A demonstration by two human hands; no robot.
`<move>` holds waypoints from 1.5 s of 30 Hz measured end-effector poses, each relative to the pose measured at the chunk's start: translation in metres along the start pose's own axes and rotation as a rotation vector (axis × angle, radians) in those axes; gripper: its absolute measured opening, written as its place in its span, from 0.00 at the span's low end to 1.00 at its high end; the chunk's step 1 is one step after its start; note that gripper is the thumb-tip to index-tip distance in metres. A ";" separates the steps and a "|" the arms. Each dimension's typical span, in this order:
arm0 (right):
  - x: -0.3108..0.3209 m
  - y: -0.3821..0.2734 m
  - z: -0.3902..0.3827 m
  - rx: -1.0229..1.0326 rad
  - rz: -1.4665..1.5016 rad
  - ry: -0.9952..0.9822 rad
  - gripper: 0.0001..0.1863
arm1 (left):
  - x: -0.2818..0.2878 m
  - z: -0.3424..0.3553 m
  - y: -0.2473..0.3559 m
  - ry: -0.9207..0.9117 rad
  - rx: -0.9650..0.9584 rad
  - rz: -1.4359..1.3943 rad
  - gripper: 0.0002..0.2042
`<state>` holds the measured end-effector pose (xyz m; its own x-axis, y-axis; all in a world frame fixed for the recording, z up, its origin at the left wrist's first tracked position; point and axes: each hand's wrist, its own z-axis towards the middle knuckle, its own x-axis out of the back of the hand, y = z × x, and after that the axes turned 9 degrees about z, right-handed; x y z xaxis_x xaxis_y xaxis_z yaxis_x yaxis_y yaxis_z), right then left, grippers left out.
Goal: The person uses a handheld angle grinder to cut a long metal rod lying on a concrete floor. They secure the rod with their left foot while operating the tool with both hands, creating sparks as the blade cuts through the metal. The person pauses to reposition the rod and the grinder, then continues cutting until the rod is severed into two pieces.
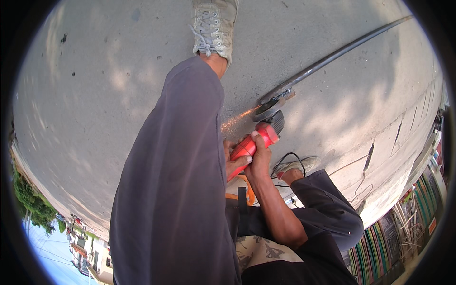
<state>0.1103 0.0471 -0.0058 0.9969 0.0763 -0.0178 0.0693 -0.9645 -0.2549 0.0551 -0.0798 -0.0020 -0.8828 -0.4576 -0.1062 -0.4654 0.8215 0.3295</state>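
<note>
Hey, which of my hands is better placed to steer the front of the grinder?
Probably your right hand: it grips the red grinder farther forward, nearer the metal bar. Your left hand holds farther back, partly hidden by your leg.

there were two trousered legs (171, 166), two shoes (213, 28), one left hand (233, 165), one right hand (260, 162), one red grinder (247, 146), one long metal bar (332, 57), one black cord (289, 153) and one spray of sparks (236, 119).

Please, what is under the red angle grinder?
Grey concrete shows around the red angle grinder, held by the left hand and right hand. What lies directly beneath its body is covered.
</note>
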 end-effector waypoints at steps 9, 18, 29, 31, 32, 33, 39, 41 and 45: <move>-0.005 0.015 -0.006 -0.021 0.011 0.012 0.15 | 0.008 -0.024 0.009 0.123 0.045 0.050 0.52; 0.000 0.017 -0.004 -0.041 -0.004 -0.008 0.14 | 0.009 -0.036 0.021 0.172 0.067 0.074 0.49; -0.002 0.000 0.001 0.026 -0.005 0.002 0.16 | 0.010 -0.006 0.027 0.003 0.092 0.159 0.44; -0.007 -0.004 0.000 0.027 -0.010 -0.005 0.16 | 0.019 -0.014 0.045 -0.040 0.143 0.145 0.41; -0.009 -0.004 -0.001 0.027 -0.010 -0.006 0.16 | 0.020 -0.015 0.043 -0.035 0.148 0.148 0.41; -0.011 -0.003 -0.002 0.029 -0.010 -0.006 0.16 | 0.019 -0.014 0.040 0.015 0.113 0.230 0.41; -0.010 -0.007 -0.001 0.021 -0.001 -0.004 0.16 | 0.004 -0.001 0.018 0.118 0.019 0.300 0.42; -0.014 0.000 -0.006 -0.001 0.003 -0.014 0.15 | 0.011 -0.010 0.017 0.147 0.025 0.279 0.42; 0.006 -0.004 0.005 0.030 0.005 -0.020 0.14 | -0.002 0.000 0.019 0.080 0.045 0.252 0.42</move>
<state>0.1162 0.0526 -0.0102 0.9963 0.0771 -0.0385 0.0631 -0.9568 -0.2837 0.0483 -0.0637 0.0046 -0.9643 -0.2601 0.0488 -0.2350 0.9264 0.2942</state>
